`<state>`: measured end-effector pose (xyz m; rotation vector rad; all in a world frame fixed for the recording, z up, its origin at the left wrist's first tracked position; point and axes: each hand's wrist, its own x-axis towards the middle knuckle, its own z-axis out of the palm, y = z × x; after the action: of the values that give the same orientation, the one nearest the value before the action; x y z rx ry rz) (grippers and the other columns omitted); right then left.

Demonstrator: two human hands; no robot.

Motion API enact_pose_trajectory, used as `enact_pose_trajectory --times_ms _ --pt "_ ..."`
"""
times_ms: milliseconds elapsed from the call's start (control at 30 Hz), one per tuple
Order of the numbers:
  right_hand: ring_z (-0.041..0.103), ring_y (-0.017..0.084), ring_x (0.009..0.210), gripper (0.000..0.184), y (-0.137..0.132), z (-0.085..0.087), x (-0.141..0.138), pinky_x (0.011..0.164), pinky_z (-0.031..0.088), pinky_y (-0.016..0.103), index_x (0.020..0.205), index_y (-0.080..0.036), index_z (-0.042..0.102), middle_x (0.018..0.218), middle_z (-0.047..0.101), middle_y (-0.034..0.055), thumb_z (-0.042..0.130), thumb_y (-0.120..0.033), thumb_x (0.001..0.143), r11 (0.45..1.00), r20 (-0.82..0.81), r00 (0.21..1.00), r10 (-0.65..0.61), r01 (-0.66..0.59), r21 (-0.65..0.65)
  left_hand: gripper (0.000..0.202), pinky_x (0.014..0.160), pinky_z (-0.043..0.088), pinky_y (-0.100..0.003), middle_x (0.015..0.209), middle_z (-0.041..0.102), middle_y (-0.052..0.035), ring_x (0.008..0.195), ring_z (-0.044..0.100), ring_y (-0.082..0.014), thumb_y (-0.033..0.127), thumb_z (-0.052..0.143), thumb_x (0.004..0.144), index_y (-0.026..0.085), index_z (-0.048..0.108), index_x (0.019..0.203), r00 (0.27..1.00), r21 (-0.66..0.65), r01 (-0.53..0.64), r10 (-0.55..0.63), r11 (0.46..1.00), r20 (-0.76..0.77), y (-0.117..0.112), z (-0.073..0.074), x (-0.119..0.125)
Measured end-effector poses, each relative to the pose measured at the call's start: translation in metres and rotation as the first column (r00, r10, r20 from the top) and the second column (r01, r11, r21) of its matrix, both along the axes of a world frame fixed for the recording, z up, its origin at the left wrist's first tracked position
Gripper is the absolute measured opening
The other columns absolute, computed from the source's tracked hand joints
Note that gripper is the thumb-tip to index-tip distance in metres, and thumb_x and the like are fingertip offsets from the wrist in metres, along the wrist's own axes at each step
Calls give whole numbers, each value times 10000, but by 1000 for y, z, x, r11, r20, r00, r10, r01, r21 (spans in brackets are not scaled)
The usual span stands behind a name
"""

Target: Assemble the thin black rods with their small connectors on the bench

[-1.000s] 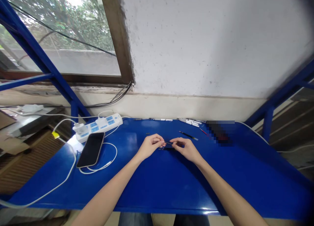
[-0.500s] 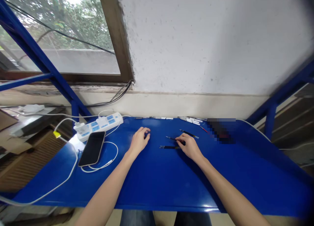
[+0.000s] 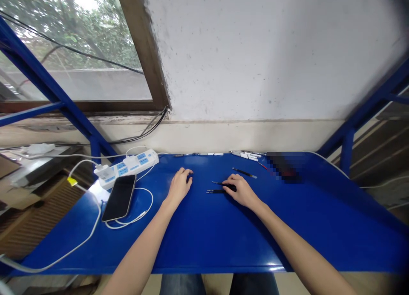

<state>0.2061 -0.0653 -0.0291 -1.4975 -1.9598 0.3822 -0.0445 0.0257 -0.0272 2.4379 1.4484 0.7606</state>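
Head view shows the right hand (image 3: 241,192) lying with its fingers bent down over the back end of a thin black tool (image 3: 227,186). The hand is half closed on this tool, but how firmly it grips, I cannot tell. The thin tip of the tool points to the left and the fingers do not cover it. For such a thin tip, a hold near the handle seems the good way, because it keeps the tip steady and away from knocks. Just below the black tool, almost touching it, lies a flat black strip (image 3: 214,191). Left of the black tool, the left hand (image 3: 180,186) rests on the counter (image 3: 204,244) with softly curled fingers, and it seems to hold nothing. Behind the black tool lies a second tool (image 3: 244,172) with a dark handle, and further behind is a row of small white sticks (image 3: 247,155). Far left of the black tool are a black phone (image 3: 119,198), a white cable (image 3: 152,200) and a white power strip (image 3: 128,167).
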Motion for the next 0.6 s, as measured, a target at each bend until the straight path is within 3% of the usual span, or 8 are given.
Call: enact_pose_trajectory --times_ms 133,367,600 --pt "572 232 924 240 -4 4 -2 870 428 406 1039 -210 674 984 622 87 645 -304 819 998 38 998 56 -56 -7 228 740 493 -314 944 578 -70 842 600 -203 147 482 836 193 626 1007 1000 5 -1 1 1000 -10 -1 2 1" --pt "565 199 870 128 -5 5 -8 854 429 377 925 -200 650 928 617 62 580 -160 826 993 15 993 116 -116 -1 225 739 485 -322 943 579 -72 831 604 -208 157 469 845 194 630 999 1000 -10 14 -14 1000 4 -1 0 1" --pt "571 200 863 154 -7 7 -11 888 413 394 943 -199 650 923 620 67 564 -148 826 990 0 990 139 -139 11 149 636 436 -277 843 573 -41 730 585 -178 150 498 828 204 630 872 1000 -30 12 -12 999 15 -2 4 1"
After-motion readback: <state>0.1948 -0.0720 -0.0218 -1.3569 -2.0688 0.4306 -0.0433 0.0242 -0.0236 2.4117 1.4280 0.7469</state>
